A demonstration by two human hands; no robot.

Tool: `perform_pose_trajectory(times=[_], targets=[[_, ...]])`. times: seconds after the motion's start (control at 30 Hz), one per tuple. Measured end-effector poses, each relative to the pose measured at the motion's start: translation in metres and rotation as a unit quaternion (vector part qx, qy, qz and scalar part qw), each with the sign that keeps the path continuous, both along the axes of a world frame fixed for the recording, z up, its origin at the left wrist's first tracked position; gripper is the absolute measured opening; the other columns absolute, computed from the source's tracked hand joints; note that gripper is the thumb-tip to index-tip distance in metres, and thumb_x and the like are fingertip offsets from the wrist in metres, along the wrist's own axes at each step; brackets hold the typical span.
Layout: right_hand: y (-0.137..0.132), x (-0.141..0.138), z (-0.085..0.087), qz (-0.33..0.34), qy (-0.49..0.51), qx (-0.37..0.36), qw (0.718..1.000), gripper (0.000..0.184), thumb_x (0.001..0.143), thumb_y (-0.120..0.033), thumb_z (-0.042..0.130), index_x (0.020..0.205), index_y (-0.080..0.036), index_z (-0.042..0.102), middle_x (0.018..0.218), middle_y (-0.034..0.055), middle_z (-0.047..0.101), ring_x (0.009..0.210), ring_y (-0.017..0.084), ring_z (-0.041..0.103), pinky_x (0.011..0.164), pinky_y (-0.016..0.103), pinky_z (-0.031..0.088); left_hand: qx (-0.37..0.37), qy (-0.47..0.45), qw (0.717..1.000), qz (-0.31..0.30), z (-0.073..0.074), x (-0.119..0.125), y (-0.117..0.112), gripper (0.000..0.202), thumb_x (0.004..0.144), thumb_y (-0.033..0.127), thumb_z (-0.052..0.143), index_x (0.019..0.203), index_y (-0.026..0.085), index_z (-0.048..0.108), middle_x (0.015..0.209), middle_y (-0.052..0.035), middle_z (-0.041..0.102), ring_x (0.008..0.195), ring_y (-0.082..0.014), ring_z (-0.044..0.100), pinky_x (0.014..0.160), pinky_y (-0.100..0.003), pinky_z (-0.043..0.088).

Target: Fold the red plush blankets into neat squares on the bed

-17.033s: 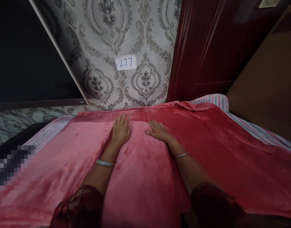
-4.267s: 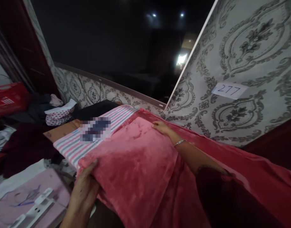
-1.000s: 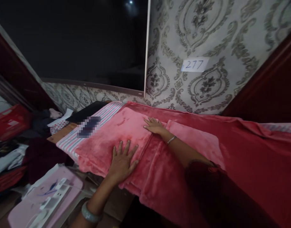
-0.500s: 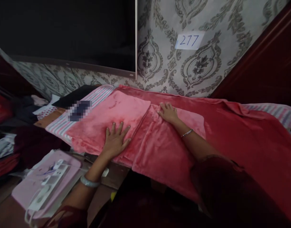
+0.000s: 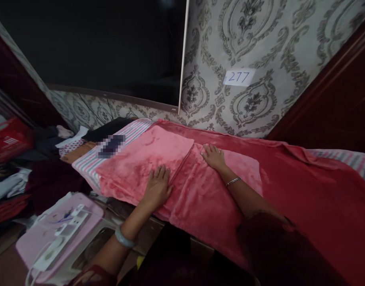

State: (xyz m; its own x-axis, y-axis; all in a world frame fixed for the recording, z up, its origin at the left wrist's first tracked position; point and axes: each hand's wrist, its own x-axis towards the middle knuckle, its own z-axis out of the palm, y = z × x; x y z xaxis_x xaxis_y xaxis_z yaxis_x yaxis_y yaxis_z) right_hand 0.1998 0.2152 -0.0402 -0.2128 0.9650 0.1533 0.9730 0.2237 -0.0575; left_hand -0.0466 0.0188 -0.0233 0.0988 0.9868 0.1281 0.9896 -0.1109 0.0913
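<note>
A plush pink-red blanket (image 5: 301,190) lies spread over a striped padded surface (image 5: 84,165), with its left part folded over in layers. My left hand (image 5: 157,186) rests palm down on the folded pink section (image 5: 131,159), fingers stretched out and closer together. Flat on the adjoining fold, to the right of the seam between the two layers, is my right hand (image 5: 213,157) with its fingers a little spread. Neither hand grips the cloth. A bangle circles each wrist.
A dark pixelated item (image 5: 111,146) lies on the stripes at the left. Below stands a pink-lidded box (image 5: 89,208) carrying a white power strip (image 5: 63,238). Piled clothes (image 5: 54,178) and a red bag (image 5: 11,141) are further left. A television (image 5: 111,51) hangs behind.
My left hand has slid right across the folded section toward the seam, its fingers drawing together. My right hand stays on its fold. The view has tilted up slightly.
</note>
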Motion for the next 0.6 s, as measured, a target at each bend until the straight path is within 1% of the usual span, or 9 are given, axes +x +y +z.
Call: perform_pose_trajectory(times=[0.17, 0.23, 0.3, 0.33, 0.4, 0.47, 0.53, 0.6], targets=[[-0.004, -0.001, 0.004, -0.007, 0.015, 0.0, 1.0, 0.06, 0.105, -0.05, 0.033, 0.16, -0.025, 0.038, 0.166, 0.0127, 0.035, 0.15, 0.031, 0.036, 0.119, 0.056, 0.029, 0.006, 0.018, 1.0, 0.012, 0.003, 0.01, 0.01, 0.049, 0.093, 0.02, 0.05, 0.14, 0.005, 0.056, 0.148, -0.0282, 0.053, 0.14, -0.0375, 0.049, 0.112, -0.053, 0.041], [-0.002, -0.002, 0.008, -0.007, 0.03, 0.012, 0.999, 0.057, 0.104, -0.048, 0.038, 0.155, -0.026, 0.046, 0.165, 0.0121, 0.038, 0.149, 0.031, 0.037, 0.118, 0.055, 0.03, 0.015, 0.018, 1.0, 0.012, 0.002, 0.01, 0.011, 0.046, 0.094, 0.016, 0.047, 0.137, 0.005, 0.058, 0.146, -0.0279, 0.054, 0.137, -0.0369, 0.052, 0.11, -0.053, 0.042], [0.004, -0.006, 0.014, 0.003, 0.049, 0.031, 0.998, 0.051, 0.103, -0.041, 0.043, 0.148, -0.024, 0.056, 0.162, 0.012, 0.043, 0.148, 0.031, 0.038, 0.12, 0.052, 0.03, 0.019, 0.011, 1.0, 0.007, 0.001, 0.008, 0.009, 0.049, 0.092, 0.014, 0.046, 0.139, 0.006, 0.057, 0.149, -0.027, 0.052, 0.139, -0.0364, 0.05, 0.112, -0.053, 0.041], [0.008, -0.01, 0.016, 0.013, 0.062, 0.035, 0.997, 0.049, 0.102, -0.037, 0.044, 0.146, -0.022, 0.058, 0.16, 0.0121, 0.046, 0.147, 0.03, 0.04, 0.12, 0.049, 0.03, 0.016, 0.008, 1.0, 0.001, 0.002, 0.006, 0.006, 0.052, 0.091, 0.012, 0.047, 0.142, 0.006, 0.054, 0.151, -0.0262, 0.05, 0.141, -0.0361, 0.048, 0.113, -0.052, 0.039], [0.018, -0.02, 0.021, 0.039, 0.088, 0.03, 0.995, 0.05, 0.101, -0.029, 0.045, 0.149, -0.019, 0.055, 0.156, 0.0122, 0.051, 0.144, 0.026, 0.046, 0.12, 0.042, 0.032, 0.005, 0.008, 1.0, -0.011, 0.005, 0.004, -0.001, 0.059, 0.088, 0.011, 0.05, 0.146, 0.007, 0.05, 0.153, -0.0245, 0.048, 0.141, -0.0356, 0.046, 0.114, -0.05, 0.038], [0.03, -0.032, 0.024, 0.058, 0.108, 0.017, 0.992, 0.056, 0.1, -0.023, 0.045, 0.155, -0.017, 0.046, 0.152, 0.0118, 0.056, 0.139, 0.022, 0.052, 0.116, 0.036, 0.038, -0.005, 0.019, 1.0, -0.01, 0.012, 0.002, -0.009, 0.061, 0.087, 0.011, 0.051, 0.148, 0.009, 0.048, 0.149, -0.0228, 0.051, 0.135, -0.0353, 0.049, 0.109, -0.049, 0.041], [0.04, -0.045, 0.024, 0.065, 0.118, 0.011, 0.991, 0.061, 0.098, -0.02, 0.045, 0.158, -0.017, 0.041, 0.15, 0.0107, 0.058, 0.136, 0.021, 0.056, 0.113, 0.034, 0.043, -0.008, 0.036, 0.999, 0.006, 0.018, 0.001, -0.017, 0.055, 0.088, 0.013, 0.05, 0.144, 0.012, 0.053, 0.138, -0.0203, 0.058, 0.125, -0.0344, 0.054, 0.102, -0.048, 0.044], [0.048, -0.057, 0.023, 0.073, 0.127, 0.008, 0.989, 0.062, 0.095, -0.017, 0.046, 0.157, -0.021, 0.045, 0.149, 0.0076, 0.06, 0.135, 0.02, 0.058, 0.111, 0.034, 0.045, -0.016, 0.049, 0.998, 0.022, 0.02, 0.001, -0.021, 0.045, 0.09, 0.012, 0.047, 0.134, 0.014, 0.06, 0.126, -0.0176, 0.062, 0.116, -0.0325, 0.058, 0.097, -0.046, 0.046]])
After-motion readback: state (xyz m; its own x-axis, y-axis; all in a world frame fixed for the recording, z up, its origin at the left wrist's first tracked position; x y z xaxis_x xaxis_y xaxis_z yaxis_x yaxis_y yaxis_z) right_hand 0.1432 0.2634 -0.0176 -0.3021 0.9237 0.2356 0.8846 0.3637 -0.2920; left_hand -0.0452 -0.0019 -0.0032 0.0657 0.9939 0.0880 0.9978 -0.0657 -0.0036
